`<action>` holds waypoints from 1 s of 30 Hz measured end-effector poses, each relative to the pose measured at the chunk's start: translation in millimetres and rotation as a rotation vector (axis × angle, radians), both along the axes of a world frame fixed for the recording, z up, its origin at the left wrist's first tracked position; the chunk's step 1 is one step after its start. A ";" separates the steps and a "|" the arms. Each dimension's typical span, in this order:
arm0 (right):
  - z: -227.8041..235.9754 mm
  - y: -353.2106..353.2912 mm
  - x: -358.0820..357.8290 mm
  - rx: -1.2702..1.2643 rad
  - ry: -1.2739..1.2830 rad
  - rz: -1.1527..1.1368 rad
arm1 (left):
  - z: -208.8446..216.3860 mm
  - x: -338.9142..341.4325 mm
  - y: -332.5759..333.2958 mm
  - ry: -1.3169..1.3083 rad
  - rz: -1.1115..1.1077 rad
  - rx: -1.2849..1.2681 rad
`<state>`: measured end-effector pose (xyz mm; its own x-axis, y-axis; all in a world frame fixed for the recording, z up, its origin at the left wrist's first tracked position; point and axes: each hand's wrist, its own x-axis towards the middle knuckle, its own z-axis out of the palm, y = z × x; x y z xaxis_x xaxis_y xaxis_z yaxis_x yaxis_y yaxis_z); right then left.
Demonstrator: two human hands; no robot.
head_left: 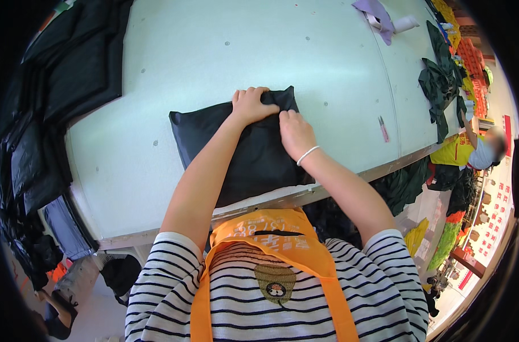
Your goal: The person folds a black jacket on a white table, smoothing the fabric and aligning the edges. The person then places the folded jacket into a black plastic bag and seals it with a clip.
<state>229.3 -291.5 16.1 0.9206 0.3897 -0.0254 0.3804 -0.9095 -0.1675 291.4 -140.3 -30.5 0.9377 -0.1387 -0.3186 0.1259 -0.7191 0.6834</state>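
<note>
In front of me, close to the table's near edge, lies a flat, slightly puffed black fabric bag (pixel 253 154) with pointed corners. My left hand (pixel 252 106) reaches across it to the far edge, its fingers bent over that edge and its thumb pointing right. Beside it, my right hand (pixel 296 134), with a white band at the wrist, is closed on the bag's right side near the far right corner. The two hands nearly meet there. Whatever lies under my fingers is hidden.
The pale table (pixel 208 62) holds stacked black bags (pixel 82 57) at left, pink-handled thread snips (pixel 383 130) at right, a purple cloth (pixel 377 17) and a white roll (pixel 406 24) at far right. Dark green fabric (pixel 436 80) lies along the right edge. Another person (pixel 487 149) is beyond it.
</note>
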 end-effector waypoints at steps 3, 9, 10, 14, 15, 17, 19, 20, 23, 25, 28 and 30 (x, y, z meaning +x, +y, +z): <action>6.8 -12.3 15.1 0.065 0.107 -0.066 | 2.7 -2.7 0.9 0.033 -0.037 -0.011; 14.2 -22.7 30.2 0.321 0.264 -0.299 | 24.7 -12.5 -7.8 -0.014 -0.176 0.212; 23.1 -21.4 30.9 0.328 0.279 -0.321 | 27.7 -14.7 -10.3 -0.005 -0.172 0.239; 26.2 1.6 11.9 0.267 0.111 -0.145 | 4.2 -18.9 -22.7 -0.053 -0.118 0.297; 16.4 6.3 9.0 0.201 0.062 -0.094 | -5.3 -15.3 -24.3 -0.089 -0.102 0.300; 8.1 8.4 4.2 0.337 0.063 -0.106 | -2.5 -10.9 -14.8 -0.023 -0.207 0.241; 10.0 11.4 -0.6 0.469 0.115 -0.124 | 7.7 -4.9 5.3 0.032 -0.342 0.192; 3.3 8.1 -3.3 0.429 0.040 -0.021 | 12.2 -3.6 12.9 0.066 -0.421 0.157; -14.9 0.2 -5.9 0.404 0.015 -0.026 | 12.5 -0.2 20.3 0.112 -0.427 0.056; -17.0 -4.4 -0.9 0.487 0.096 -0.090 | 14.7 -2.1 17.6 0.139 -0.381 0.029; -6.5 -2.3 17.3 0.623 0.242 -0.184 | -5.3 3.4 23.6 0.182 -0.229 -0.183; 23.3 10.0 39.1 0.481 0.508 -0.193 | -8.2 -0.1 16.1 0.089 -0.174 -0.110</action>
<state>268.4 -281.5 39.4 0.8940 0.2976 -0.3351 -0.0105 -0.7337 -0.6794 291.4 -124.2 -38.7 0.8655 -0.3347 -0.3726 0.0694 -0.6566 0.7510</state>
